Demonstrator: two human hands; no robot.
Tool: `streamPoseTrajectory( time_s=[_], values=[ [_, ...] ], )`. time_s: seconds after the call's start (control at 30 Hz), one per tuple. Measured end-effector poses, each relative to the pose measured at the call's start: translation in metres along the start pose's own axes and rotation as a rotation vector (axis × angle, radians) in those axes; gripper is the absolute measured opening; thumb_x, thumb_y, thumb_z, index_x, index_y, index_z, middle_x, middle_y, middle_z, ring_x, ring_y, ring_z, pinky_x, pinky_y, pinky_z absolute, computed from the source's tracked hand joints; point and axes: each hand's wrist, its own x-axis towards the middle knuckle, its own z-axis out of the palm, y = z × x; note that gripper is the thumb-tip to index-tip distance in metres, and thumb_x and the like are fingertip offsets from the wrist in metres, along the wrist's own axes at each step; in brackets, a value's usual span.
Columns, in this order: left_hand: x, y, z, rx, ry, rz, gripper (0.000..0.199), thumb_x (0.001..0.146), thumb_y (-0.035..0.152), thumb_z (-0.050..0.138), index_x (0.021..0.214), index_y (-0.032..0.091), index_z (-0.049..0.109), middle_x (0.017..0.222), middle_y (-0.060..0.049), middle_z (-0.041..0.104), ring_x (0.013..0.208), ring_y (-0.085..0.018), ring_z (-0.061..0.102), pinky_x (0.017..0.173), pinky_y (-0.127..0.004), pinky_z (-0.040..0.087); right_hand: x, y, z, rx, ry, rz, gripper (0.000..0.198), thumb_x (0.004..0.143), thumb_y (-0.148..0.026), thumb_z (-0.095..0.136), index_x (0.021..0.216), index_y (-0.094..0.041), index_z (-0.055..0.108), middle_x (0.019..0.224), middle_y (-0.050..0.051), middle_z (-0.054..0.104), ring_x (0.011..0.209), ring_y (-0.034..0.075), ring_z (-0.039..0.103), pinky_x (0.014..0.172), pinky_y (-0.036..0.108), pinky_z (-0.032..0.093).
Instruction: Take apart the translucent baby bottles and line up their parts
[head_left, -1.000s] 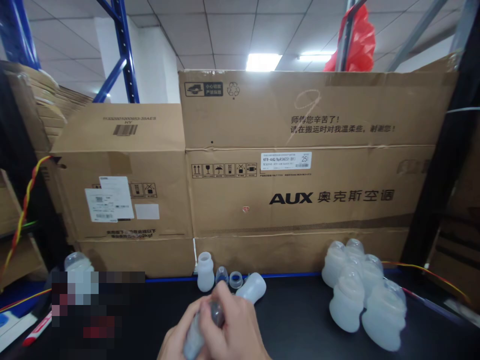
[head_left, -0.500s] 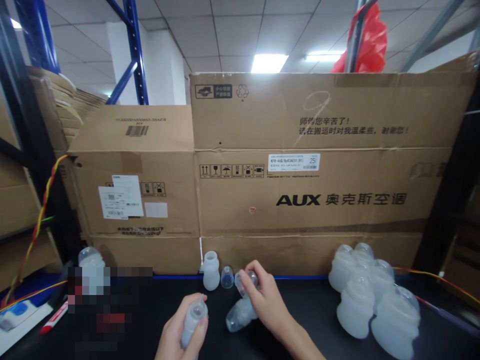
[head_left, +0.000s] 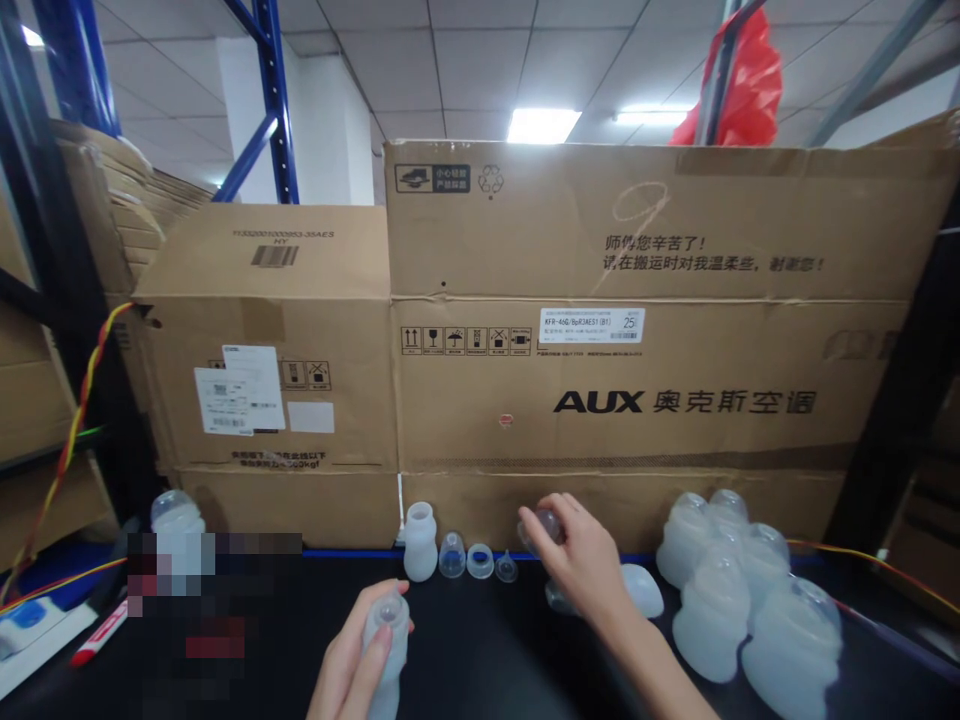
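My left hand point(head_left: 352, 665) grips a translucent baby bottle point(head_left: 387, 640) upright, low in the middle of the black table point(head_left: 487, 660). My right hand point(head_left: 581, 560) reaches forward and to the right, its fingers closed on a clear dome cap point(head_left: 546, 525). A bottle lying on its side point(head_left: 641, 590) rests just behind and to the right of that hand. By the cardboard wall stand an open bottle point(head_left: 420, 543), a clear cap point(head_left: 451, 556), a ring point(head_left: 480, 561) and a small nipple point(head_left: 506, 568).
A cluster of capped bottles point(head_left: 739, 600) stands at the right. One more capped bottle point(head_left: 171, 513) is at the left, beside a pixelated patch. Big cardboard boxes point(head_left: 600, 400) wall off the back. A red marker point(head_left: 97, 635) lies at the left edge.
My hands came apart: the left kept the bottle, and the right moved forward and rightward with a clear cap. The lying bottle now rests further right.
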Motion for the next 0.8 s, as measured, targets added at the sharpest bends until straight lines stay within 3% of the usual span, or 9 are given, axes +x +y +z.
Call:
streamPoseTrajectory(
  time_s=[0.07, 0.13, 0.27, 0.37, 0.43, 0.53, 0.6, 0.67, 0.8],
  values=[
    [-0.001, 0.004, 0.000, -0.021, 0.011, -0.014, 0.064, 0.088, 0.076, 0.056, 0.122, 0.024, 0.070, 0.093, -0.003, 0.075, 0.075, -0.023, 0.068, 0.082, -0.033, 0.059, -0.009, -0.018, 0.014, 0.104, -0.076, -0.068, 0.021, 0.096, -0.044, 0.062, 0.102, -0.024, 0.064, 0.100, 0.004, 0.071, 0.089, 0.022, 0.069, 0.081, 0.030, 0.047],
    [-0.002, 0.007, 0.003, -0.043, 0.031, -0.017, 0.063, 0.087, 0.074, 0.060, 0.121, 0.024, 0.072, 0.092, -0.003, 0.074, 0.076, -0.022, 0.067, 0.086, -0.032, 0.058, -0.022, -0.032, 0.032, 0.239, -0.179, -0.089, 0.029, 0.089, -0.033, 0.071, 0.114, -0.024, 0.059, 0.104, 0.003, 0.072, 0.092, 0.021, 0.069, 0.083, 0.030, 0.050],
    [-0.005, 0.011, 0.009, -0.100, 0.079, -0.006, 0.060, 0.083, 0.072, 0.067, 0.116, 0.021, 0.075, 0.086, -0.003, 0.073, 0.077, -0.022, 0.067, 0.092, -0.032, 0.056, -0.049, -0.042, 0.064, 0.254, -0.345, -0.130, 0.030, 0.083, -0.020, 0.074, 0.108, -0.026, 0.060, 0.109, 0.003, 0.070, 0.096, 0.024, 0.069, 0.086, 0.033, 0.051],
    [-0.005, 0.010, 0.011, -0.123, 0.099, -0.001, 0.061, 0.082, 0.071, 0.069, 0.116, 0.020, 0.076, 0.084, -0.004, 0.074, 0.081, -0.024, 0.068, 0.092, -0.033, 0.057, -0.058, -0.037, 0.076, 0.290, -0.306, -0.157, 0.047, 0.084, -0.013, 0.070, 0.127, -0.031, 0.058, 0.131, 0.006, 0.060, 0.106, 0.024, 0.068, 0.093, 0.035, 0.052],
    [-0.005, 0.009, 0.012, -0.121, 0.095, 0.004, 0.061, 0.083, 0.071, 0.069, 0.117, 0.020, 0.075, 0.084, -0.004, 0.074, 0.081, -0.024, 0.068, 0.092, -0.033, 0.057, -0.059, -0.032, 0.081, 0.364, -0.220, -0.119, 0.060, 0.082, -0.011, 0.071, 0.135, -0.031, 0.050, 0.132, 0.006, 0.057, 0.105, 0.022, 0.067, 0.093, 0.033, 0.053],
    [-0.004, 0.011, 0.012, -0.117, 0.088, 0.029, 0.060, 0.084, 0.070, 0.068, 0.116, 0.020, 0.075, 0.084, -0.003, 0.073, 0.080, -0.023, 0.068, 0.090, -0.032, 0.058, -0.059, -0.028, 0.083, 0.391, -0.133, -0.035, 0.042, 0.080, -0.017, 0.076, 0.115, -0.026, 0.053, 0.107, 0.002, 0.062, 0.093, 0.021, 0.066, 0.085, 0.030, 0.053],
    [-0.004, 0.013, 0.012, -0.120, 0.093, 0.041, 0.060, 0.084, 0.071, 0.068, 0.115, 0.020, 0.076, 0.084, -0.004, 0.073, 0.082, -0.024, 0.068, 0.089, -0.032, 0.059, -0.058, -0.029, 0.082, 0.319, -0.170, -0.022, 0.025, 0.084, -0.024, 0.077, 0.091, -0.025, 0.052, 0.089, -0.001, 0.063, 0.083, 0.020, 0.063, 0.078, 0.030, 0.049],
    [-0.005, 0.014, 0.013, -0.121, 0.097, 0.041, 0.061, 0.083, 0.071, 0.069, 0.115, 0.020, 0.076, 0.084, -0.004, 0.073, 0.083, -0.024, 0.069, 0.088, -0.032, 0.059, -0.058, -0.032, 0.079, 0.229, -0.245, -0.060, 0.026, 0.089, -0.032, 0.074, 0.078, -0.024, 0.051, 0.080, -0.001, 0.063, 0.077, 0.019, 0.061, 0.074, 0.030, 0.045],
    [-0.005, 0.015, 0.015, -0.117, 0.093, 0.050, 0.060, 0.082, 0.071, 0.070, 0.114, 0.021, 0.077, 0.084, -0.004, 0.074, 0.082, -0.023, 0.069, 0.087, -0.031, 0.060, -0.060, -0.037, 0.075, 0.173, -0.288, -0.162, 0.019, 0.096, -0.031, 0.064, 0.080, -0.023, 0.059, 0.084, 0.001, 0.068, 0.082, 0.020, 0.064, 0.077, 0.030, 0.043]
  ],
)
